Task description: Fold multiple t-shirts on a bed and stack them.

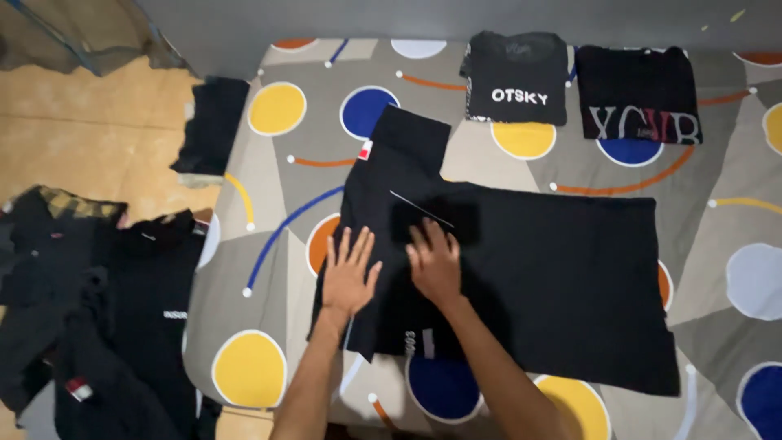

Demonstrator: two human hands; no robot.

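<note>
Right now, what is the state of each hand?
Left hand: open, flat on the black shirt, holding nothing.
Right hand: open, flat on the same shirt, holding nothing.

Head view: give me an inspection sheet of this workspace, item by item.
Surface: grey bed sheet printed with yellow, blue and orange circles.
Job's things: black cotton T-shirt spread flat, one sleeve folded inward.
Clutter: two folded black T-shirts at the far edge; small dark folded cloth at the far left corner; heap of black clothes on the floor.
Grippers: left hand and right hand open, pressed flat on the shirt.
Cables: nothing seen.
Surroundings: tan tiled floor, grey wall.
</note>
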